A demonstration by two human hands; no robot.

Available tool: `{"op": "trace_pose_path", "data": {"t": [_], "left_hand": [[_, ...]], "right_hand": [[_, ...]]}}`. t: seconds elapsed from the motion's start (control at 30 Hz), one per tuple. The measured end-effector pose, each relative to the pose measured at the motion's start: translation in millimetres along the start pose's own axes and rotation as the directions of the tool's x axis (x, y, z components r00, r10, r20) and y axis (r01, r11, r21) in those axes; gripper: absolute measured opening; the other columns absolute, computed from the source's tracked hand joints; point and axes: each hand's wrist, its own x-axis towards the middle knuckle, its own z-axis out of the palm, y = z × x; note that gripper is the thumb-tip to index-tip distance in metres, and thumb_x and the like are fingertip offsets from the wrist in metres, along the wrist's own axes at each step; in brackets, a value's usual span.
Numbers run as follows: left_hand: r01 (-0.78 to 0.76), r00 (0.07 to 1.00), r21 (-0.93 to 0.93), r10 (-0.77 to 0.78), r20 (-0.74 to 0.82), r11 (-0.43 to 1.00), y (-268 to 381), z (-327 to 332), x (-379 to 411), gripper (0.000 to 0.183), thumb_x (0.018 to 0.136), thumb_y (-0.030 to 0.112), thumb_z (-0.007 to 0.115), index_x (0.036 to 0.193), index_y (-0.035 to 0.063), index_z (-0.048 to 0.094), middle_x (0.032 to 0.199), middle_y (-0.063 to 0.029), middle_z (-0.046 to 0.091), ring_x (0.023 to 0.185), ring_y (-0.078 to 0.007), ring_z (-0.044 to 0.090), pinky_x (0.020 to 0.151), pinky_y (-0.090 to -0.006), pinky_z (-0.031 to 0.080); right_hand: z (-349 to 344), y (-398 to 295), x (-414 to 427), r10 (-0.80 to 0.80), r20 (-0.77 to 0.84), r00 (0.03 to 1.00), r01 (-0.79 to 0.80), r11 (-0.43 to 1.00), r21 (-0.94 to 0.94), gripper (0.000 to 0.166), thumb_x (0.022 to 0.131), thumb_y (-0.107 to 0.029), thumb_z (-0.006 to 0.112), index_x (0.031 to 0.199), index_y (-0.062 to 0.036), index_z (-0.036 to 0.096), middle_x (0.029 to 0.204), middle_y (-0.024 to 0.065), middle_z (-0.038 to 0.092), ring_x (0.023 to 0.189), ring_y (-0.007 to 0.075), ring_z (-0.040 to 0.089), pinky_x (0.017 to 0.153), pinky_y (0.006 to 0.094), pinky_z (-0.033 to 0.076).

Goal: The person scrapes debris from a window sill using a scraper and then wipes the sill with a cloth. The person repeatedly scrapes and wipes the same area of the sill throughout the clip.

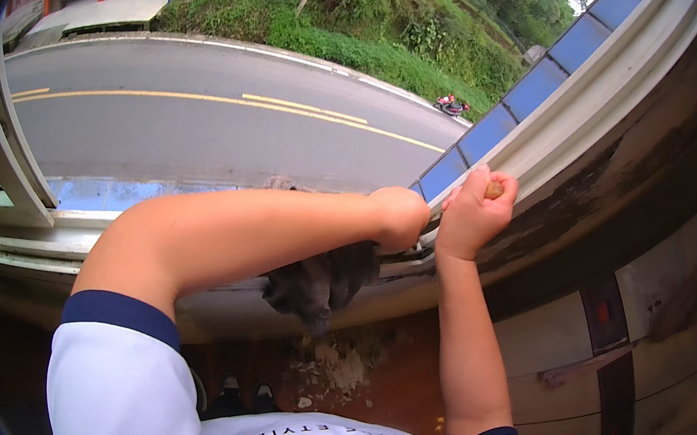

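My right hand (477, 214) is closed around a brown object (493, 190). Only its rounded end shows, between thumb and forefinger; it looks like the butt of a wooden handle. Beside it, my left hand (401, 217) is curled into a fist at the white window track (573, 115), knuckles close to the right wrist. Whatever the left fingers may hold is hidden. Below my left forearm a dark, crumpled cloth-like thing (324, 280) hangs over the inner edge of the sill, its upper part covered by the arm.
A window sash (16, 149) stands at the left. Blue tiles (536, 89) line the outer ledge, with a road (178, 127) beyond and a parked motorcycle (451, 106). Pale flakes (335, 364) show below the sill, near my shoes (263, 392).
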Motion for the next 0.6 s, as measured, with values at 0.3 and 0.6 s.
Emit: {"op": "trace_pose_path", "data": {"t": [0.3,0.6], "left_hand": [[0.073,0.993,0.087,-0.08,0.086,0.994,-22,-28,-77,0.013,0.068,0.005,0.058,0.078,0.0022,0.067,0.079,-0.0193,0.064,0.078,-0.0374,0.062,0.068,-0.0428,0.049],[0.051,0.991,-0.113,-0.064,-0.118,0.992,-3,7,-6,0.015,0.068,0.005,0.06,0.079,0.0011,0.069,0.083,-0.0204,0.065,0.082,-0.036,0.065,0.07,-0.0418,0.052]], "right_hand": [[34,-61,-44,0.147,0.272,0.951,-0.255,0.871,0.421,0.017,0.089,-0.005,0.055,0.085,-0.0041,0.039,0.063,0.0008,0.045,0.048,0.0069,0.043,0.044,0.0236,0.039],[-8,-22,-3,-0.137,0.213,0.967,0.094,0.975,0.202,0.011,0.088,0.002,0.049,0.085,-0.0034,0.04,0.059,0.0045,0.048,0.048,0.0083,0.045,0.043,0.0233,0.039]]}}
